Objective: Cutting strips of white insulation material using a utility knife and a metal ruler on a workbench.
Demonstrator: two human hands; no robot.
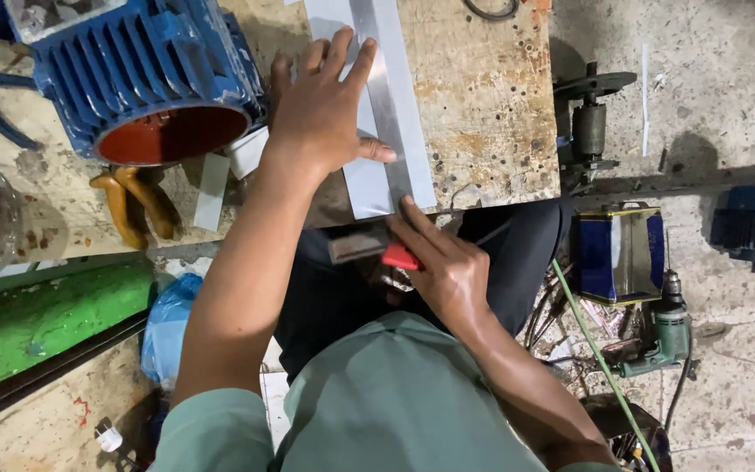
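Note:
My left hand (321,105) lies flat, fingers spread, on a long pale sheet strip (377,166) and a metal ruler (382,79) that run across the worn wooden board (482,96). My right hand (443,262) is at the near end of the strip, at the board's front edge, fingers closed on a small red-handled tool (398,256) whose blade I cannot make out.
A blue finned motor housing (141,70) with a red inside sits left of the strip. Orange-handled pliers (133,201) lie below it. Right of the board are a blue tin can (619,253), a green drill (661,341) and a green hose (600,358). A green bench (37,323) is at left.

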